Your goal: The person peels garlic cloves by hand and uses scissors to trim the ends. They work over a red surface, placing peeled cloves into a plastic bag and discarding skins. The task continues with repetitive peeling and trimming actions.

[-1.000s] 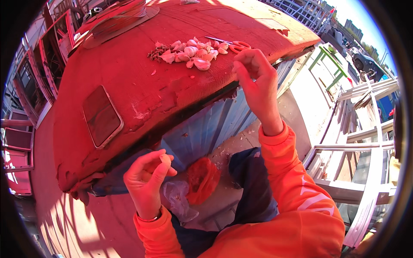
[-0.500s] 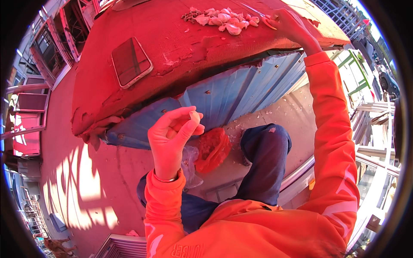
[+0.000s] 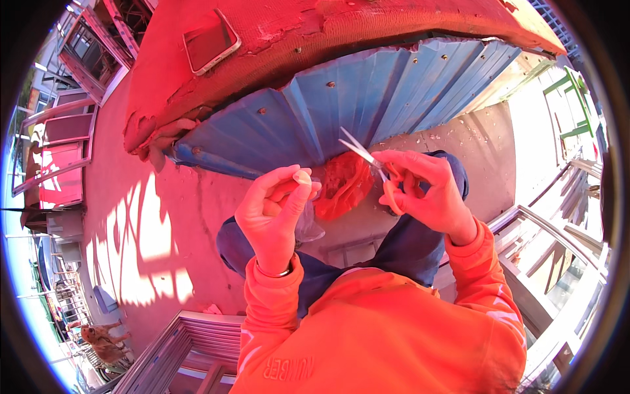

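Between the thumb and fingertips of my left hand (image 3: 268, 213) is a small pale garlic clove (image 3: 302, 177). My right hand (image 3: 430, 187) is closed around the orange handles of a pair of scissors (image 3: 357, 147), its fingers at the loops. The metal blades are spread a little and point up and left, toward the clove but apart from it. Both hands are raised above my lap, in front of the table's edge.
Ahead stands a red-covered table (image 3: 282, 39) with a phone (image 3: 211, 43) on it and blue corrugated metal (image 3: 328, 111) below. A red plastic bag (image 3: 344, 187) and a clear bag (image 3: 308, 226) lie near my knees. Metal frames (image 3: 197, 338) and a brown dog (image 3: 105, 343) are at lower left.
My right hand has come back from the far right of the table, bringing the scissors near my left hand. The view has tilted down, so the garlic pile is out of sight.
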`<action>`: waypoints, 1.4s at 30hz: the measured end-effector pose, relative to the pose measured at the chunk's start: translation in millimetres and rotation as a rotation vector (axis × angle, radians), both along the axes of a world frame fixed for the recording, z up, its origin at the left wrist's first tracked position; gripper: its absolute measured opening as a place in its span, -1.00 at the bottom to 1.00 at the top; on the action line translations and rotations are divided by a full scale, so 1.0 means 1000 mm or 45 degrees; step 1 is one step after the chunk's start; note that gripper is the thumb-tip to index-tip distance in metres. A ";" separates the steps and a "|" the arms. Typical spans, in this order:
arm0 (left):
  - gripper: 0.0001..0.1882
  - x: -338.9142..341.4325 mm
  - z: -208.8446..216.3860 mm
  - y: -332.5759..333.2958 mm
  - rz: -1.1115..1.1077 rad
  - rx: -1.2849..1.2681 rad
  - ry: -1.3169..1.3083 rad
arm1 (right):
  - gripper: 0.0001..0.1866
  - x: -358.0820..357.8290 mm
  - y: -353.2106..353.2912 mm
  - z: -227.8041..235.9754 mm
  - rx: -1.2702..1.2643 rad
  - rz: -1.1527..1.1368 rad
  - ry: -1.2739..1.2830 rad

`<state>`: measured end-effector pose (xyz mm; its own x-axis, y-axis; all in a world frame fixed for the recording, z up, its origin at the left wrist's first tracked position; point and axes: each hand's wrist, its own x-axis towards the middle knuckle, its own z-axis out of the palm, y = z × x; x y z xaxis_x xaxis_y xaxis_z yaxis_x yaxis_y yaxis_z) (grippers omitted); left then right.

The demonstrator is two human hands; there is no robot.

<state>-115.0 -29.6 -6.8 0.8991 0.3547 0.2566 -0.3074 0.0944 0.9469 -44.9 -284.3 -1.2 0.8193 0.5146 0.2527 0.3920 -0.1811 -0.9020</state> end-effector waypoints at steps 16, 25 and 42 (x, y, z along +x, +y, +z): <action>-0.68 -0.023 0.000 -0.016 0.008 0.131 -0.015 | -0.41 -0.046 0.017 -0.033 0.141 0.110 -0.007; -0.69 -0.021 -0.004 -0.021 0.055 0.179 -0.033 | -0.53 -0.057 0.022 -0.032 0.349 0.241 0.400; -0.72 0.001 -0.008 -0.014 0.176 0.233 -0.102 | -0.45 -0.037 0.020 -0.019 0.371 0.177 0.513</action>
<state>-113.5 -43.6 -15.1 0.8193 0.4144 0.3964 -0.3803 -0.1248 0.9164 -81.5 -264.1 -20.6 0.8103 0.5805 0.0800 0.0051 0.1295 -0.9916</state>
